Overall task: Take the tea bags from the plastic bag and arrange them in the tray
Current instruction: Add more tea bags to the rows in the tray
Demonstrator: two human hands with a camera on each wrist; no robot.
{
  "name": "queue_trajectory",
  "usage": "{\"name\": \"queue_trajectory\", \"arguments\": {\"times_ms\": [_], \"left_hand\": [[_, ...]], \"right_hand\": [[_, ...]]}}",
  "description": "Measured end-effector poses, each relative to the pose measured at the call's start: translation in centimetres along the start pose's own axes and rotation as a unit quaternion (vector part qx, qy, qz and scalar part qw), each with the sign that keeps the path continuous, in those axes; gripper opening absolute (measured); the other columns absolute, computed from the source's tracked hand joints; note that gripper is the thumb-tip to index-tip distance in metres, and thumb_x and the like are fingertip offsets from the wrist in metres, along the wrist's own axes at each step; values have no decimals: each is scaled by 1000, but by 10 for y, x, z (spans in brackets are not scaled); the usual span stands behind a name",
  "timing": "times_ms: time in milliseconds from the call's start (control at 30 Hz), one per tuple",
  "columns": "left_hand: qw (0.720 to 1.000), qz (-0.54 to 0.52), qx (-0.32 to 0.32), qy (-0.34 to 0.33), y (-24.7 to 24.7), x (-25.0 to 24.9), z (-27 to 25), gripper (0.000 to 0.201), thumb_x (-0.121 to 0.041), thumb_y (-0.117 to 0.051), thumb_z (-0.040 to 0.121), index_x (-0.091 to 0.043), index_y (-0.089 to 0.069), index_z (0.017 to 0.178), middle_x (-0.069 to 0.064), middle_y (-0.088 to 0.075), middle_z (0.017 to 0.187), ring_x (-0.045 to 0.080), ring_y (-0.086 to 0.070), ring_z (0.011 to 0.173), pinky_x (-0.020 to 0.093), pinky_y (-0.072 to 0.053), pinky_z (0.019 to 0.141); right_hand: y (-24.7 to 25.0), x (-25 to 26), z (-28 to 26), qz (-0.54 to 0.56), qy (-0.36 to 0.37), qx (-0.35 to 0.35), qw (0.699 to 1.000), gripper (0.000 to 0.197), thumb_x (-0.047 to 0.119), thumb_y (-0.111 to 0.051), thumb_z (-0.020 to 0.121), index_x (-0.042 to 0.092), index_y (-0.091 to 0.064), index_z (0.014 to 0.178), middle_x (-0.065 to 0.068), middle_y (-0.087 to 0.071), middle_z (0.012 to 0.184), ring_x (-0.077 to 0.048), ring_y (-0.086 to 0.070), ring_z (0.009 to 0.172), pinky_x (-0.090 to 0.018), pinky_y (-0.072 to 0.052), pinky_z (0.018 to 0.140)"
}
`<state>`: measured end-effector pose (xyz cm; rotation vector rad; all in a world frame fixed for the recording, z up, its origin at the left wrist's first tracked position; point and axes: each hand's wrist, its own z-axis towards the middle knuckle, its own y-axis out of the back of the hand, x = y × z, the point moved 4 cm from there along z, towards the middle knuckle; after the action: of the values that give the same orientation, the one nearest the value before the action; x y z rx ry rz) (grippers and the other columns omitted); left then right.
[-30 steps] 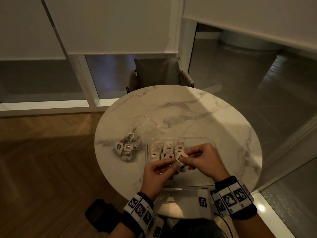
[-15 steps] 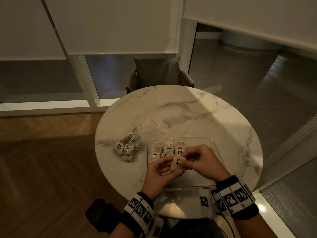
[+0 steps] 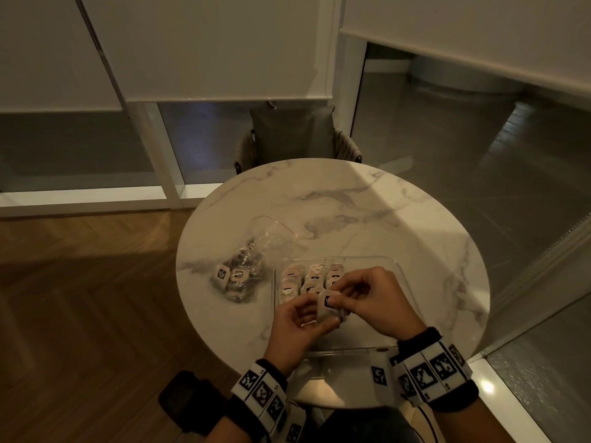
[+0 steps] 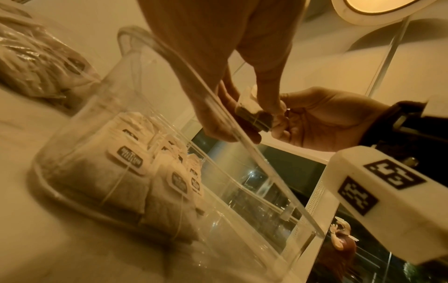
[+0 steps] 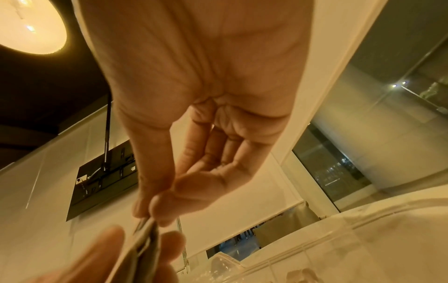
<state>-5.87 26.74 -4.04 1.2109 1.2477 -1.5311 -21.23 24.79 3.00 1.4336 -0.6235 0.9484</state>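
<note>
A clear plastic tray (image 3: pixel 396 266) sits on the round marble table (image 3: pixel 351 203), with several tea bags (image 3: pixel 311 278) lined up in rows at its far left end. Both hands hover above the tray's middle and hold one tea bag (image 3: pixel 327 306) between them. My left hand (image 3: pixel 303 318) pinches its lower part; my right hand (image 3: pixel 367 292) pinches its top and tag. In the left wrist view the held tea bag (image 4: pixel 254 113) shows above the tray rim (image 4: pixel 242 137), and rows of tea bags (image 4: pixel 135 172) lie inside. The plastic bag (image 3: pixel 246 266), still with tea bags in it, lies left of the tray.
A cushioned chair (image 3: pixel 297 135) stands behind the table. Windows with lowered blinds (image 3: pixel 208 46) run along the back wall. A dark object (image 3: pixel 185 401) lies on the wood floor at the lower left. A ceiling lamp (image 5: pixel 29 24) glows in the right wrist view.
Both hands shifted slightly toward me with the tea bag, which my fingers turned so its tag faces up. The tray and the plastic bag stayed put.
</note>
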Motion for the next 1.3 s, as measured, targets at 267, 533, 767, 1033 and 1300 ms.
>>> {"name": "queue_trajectory", "arguments": {"times_ms": [267, 533, 767, 1033, 1300], "left_hand": [[1000, 3, -23, 7, 1, 1, 1, 19, -15, -71, 83, 0, -74, 95, 12, -76, 88, 25, -73, 83, 29, -58, 76], [994, 31, -107, -18, 16, -14, 12, 12, 1, -72, 83, -2, -73, 94, 12, -75, 93, 24, -72, 91, 29, -58, 80], [960, 218, -174, -7, 55, -28, 27, 25, 4, -72, 80, -17, -73, 93, -4, -72, 98, 12, -64, 87, 15, -52, 66], [949, 240, -174, 103, 79, -13, 19, 41, 4, -74, 78, -14, -63, 113, 2, -59, 97, 14, -56, 77, 19, -49, 62], [958, 185, -158, 153, 86, 1, 14, 37, -4, -75, 82, -13, -63, 116, 10, -67, 95, 18, -63, 77, 20, -47, 57]], "right_hand": [[8, 5, 3, 3, 34, 13, 999, 8, 14, -82, 76, 18, -76, 77, 2, -73, 69, -12, -69, 63, -28, -58, 63], [30, 23, 35, -170, 71, 92, 979, 8, 23, -81, 77, 21, -73, 75, 6, -69, 68, -5, -62, 60, -16, -50, 58], [-3, -15, 62, -391, 1, 333, 858, 12, 25, -79, 79, 19, -71, 85, 9, -60, 73, -12, -62, 72, -26, -53, 69], [-31, -41, 82, -401, -39, 407, 820, 13, 9, -79, 79, 12, -66, 80, 5, -62, 67, -10, -63, 55, -30, -60, 70], [-35, -48, 90, -427, -52, 376, 821, 10, 12, -76, 82, 11, -67, 86, -7, -71, 83, -17, -65, 58, -25, -55, 60]]}}
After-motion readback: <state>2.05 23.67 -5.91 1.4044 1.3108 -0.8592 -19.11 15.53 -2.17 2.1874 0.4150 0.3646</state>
